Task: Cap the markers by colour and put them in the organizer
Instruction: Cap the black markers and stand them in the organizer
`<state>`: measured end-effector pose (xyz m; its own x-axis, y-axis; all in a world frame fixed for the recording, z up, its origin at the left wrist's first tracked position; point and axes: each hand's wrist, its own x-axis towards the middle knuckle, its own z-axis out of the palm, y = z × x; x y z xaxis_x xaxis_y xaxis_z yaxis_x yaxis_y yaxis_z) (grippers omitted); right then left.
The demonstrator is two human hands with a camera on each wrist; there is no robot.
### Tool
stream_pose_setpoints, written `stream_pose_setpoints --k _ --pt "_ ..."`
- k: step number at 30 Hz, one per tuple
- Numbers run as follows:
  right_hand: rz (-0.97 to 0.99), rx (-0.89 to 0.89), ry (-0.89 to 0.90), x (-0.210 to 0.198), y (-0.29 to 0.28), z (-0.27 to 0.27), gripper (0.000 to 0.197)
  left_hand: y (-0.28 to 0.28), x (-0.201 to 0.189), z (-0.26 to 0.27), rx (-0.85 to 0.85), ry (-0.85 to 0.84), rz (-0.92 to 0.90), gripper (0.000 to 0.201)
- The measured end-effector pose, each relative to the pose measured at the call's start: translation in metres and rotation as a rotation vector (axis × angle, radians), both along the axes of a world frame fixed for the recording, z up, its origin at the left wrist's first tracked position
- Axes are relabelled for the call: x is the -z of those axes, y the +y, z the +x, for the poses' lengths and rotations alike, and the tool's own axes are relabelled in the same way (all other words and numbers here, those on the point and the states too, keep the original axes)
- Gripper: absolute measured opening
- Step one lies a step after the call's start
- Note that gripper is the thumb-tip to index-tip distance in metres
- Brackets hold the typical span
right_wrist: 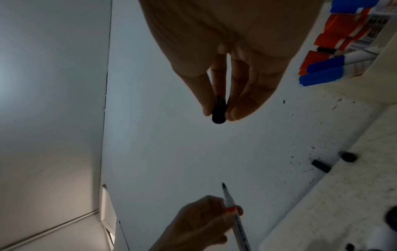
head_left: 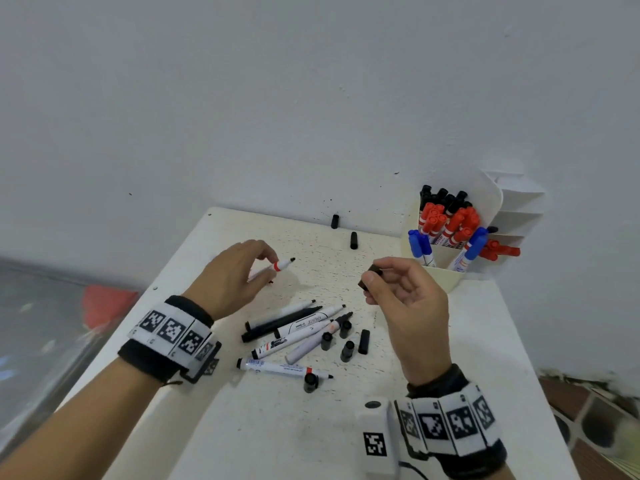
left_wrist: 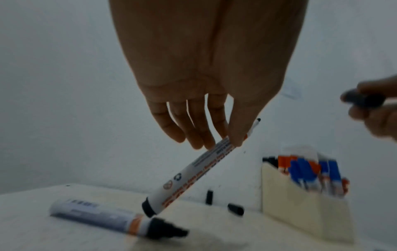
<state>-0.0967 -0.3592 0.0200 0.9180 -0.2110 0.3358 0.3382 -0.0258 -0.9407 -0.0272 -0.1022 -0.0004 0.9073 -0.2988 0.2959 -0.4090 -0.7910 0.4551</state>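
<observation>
My left hand (head_left: 242,271) pinches an uncapped white marker (head_left: 282,264) with a black tip and an orange ring, lifted above the table; the left wrist view shows thumb and fingers on the marker's barrel (left_wrist: 189,176). My right hand (head_left: 398,289) pinches a black cap (head_left: 371,277) between thumb and fingers, a short way right of the marker's tip; the black cap (right_wrist: 218,112) is also clear in the right wrist view. The cream organizer (head_left: 446,268) at the back right holds capped black, red and blue markers.
Several uncapped markers (head_left: 298,327) and loose black caps (head_left: 346,341) lie in a heap near the table's middle. Two more black caps (head_left: 353,240) lie by the back wall. The white table (head_left: 259,427) ends at the left and front edges.
</observation>
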Motion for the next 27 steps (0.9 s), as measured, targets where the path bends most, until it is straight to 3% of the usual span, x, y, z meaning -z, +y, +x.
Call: stream_pose_setpoints --k 3,8,19,24,27 --pt "0.037 0.008 -0.055 -0.008 0.006 -0.002 0.012 -0.019 -0.023 -0.030 0.079 0.029 -0.251 0.017" --pt "0.138 -0.019 -0.062 -0.018 0.014 -0.011 0.012 -0.047 -0.036 -0.078 0.172 0.065 -0.493 0.009" --pt "0.167 0.018 -0.096 -0.037 0.012 -0.022 0.018 -0.064 -0.034 -0.099 0.168 0.054 -0.599 0.019" --pt "-0.004 -0.057 -0.084 -0.033 0.018 -0.026 0.022 -0.064 -0.036 -0.099 0.168 0.062 -0.649 0.020" --pt "0.005 -0.051 -0.085 -0.027 0.027 -0.029 0.028 -0.067 -0.037 -0.101 0.145 0.057 -0.707 0.010"
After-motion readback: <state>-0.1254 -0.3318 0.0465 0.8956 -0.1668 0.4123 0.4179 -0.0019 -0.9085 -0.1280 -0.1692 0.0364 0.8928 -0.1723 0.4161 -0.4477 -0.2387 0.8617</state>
